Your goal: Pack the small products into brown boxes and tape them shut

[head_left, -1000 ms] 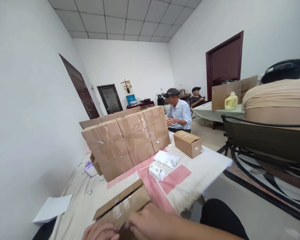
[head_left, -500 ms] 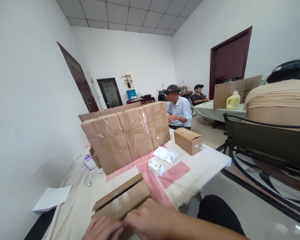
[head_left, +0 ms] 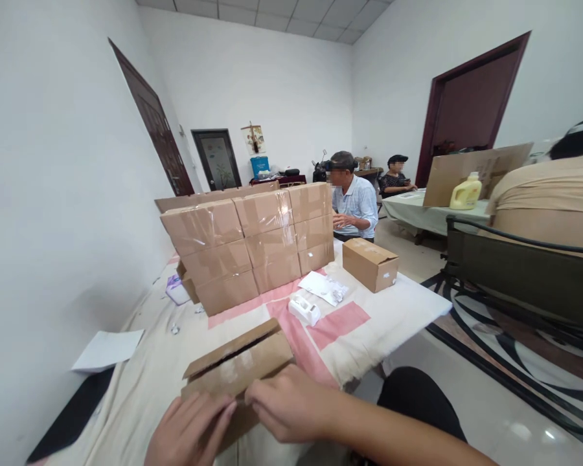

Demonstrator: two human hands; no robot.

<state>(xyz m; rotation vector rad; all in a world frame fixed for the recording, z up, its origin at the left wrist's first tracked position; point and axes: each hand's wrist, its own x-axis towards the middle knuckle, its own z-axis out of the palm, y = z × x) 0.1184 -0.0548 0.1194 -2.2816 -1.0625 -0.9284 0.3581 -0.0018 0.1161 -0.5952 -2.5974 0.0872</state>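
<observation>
A brown cardboard box point(head_left: 243, 364) sits at the table's near side, its top flaps partly raised with a dark gap between them. My left hand point(head_left: 192, 424) is closed on its near edge, fingers bent over the cardboard. Close beside it, my right hand point(head_left: 284, 401) pinches the same edge with thumb and fingers. The box's near side is partly hidden behind both hands. Beyond the box lies a white tape dispenser point(head_left: 304, 309), with a white sheet of paper point(head_left: 323, 288) behind it.
Stacked taped boxes point(head_left: 252, 243) form a wall across the table point(head_left: 388, 323). Another cardboard box point(head_left: 370, 264) stands at the right. White paper point(head_left: 107, 350) lies at the left edge. A co-worker point(head_left: 354, 197) sits behind the stack; a chair point(head_left: 519, 278) holds another person at right.
The camera view has tilted down, so the surroundings appear higher. Both hands stay at the box's near edge, and my left hand shows more fully.
</observation>
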